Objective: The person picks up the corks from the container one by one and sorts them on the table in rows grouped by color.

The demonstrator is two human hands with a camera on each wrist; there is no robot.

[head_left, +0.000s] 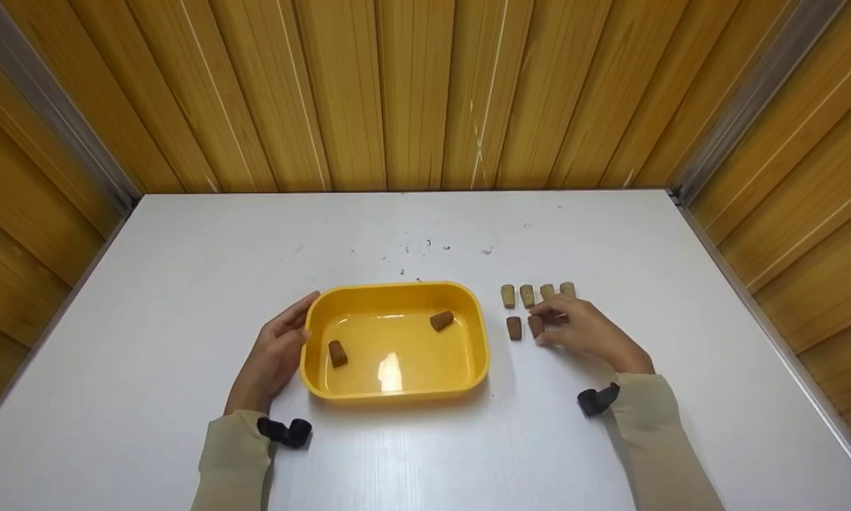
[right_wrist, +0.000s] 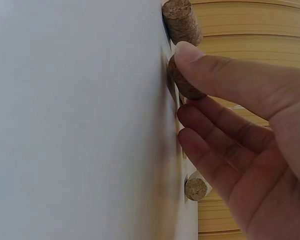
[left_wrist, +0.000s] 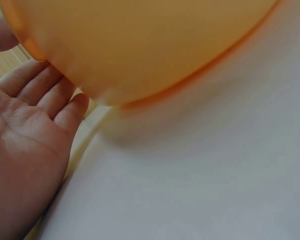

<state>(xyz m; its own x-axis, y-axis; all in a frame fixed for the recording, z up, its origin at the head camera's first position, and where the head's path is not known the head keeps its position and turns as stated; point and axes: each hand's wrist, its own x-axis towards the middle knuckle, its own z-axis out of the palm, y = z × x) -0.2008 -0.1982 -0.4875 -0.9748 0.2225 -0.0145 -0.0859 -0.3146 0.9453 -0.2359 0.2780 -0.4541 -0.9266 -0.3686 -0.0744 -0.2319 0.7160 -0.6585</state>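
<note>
On our left, the wood-grained wall panels (head_left: 35,191) run down to the edge of a white surface (head_left: 148,284). A light sleeve (head_left: 235,454) with a small black wrist device (head_left: 287,431) leads up to our left hand (head_left: 277,355). Its fingers are relaxed and nearly straight, leaning against the outside of the left wall of a yellow tray (head_left: 397,397), with the thumb at the rim. The tray sits near the middle of the surface, a bright reflection on its floor.

Inside it we see two brown corks well apart: a left cork (head_left: 337,353) near the left wall and an inner right cork (head_left: 441,321) towards the far right corner.

Just beyond the tray's right side, four pale corks (head_left: 508,296) form a row, the rightmost ones partly behind our right hand (head_left: 587,330). Nearer to us than that row lies a loose brown cork (head_left: 514,328). Just right of it, our right hand pinches another brown cork (head_left: 536,326) between thumb and forefinger; the other fingers bend loosely beside it, close to the surface. A second black device (head_left: 598,400) sits at that wrist, by the right sleeve (head_left: 656,426).
</note>
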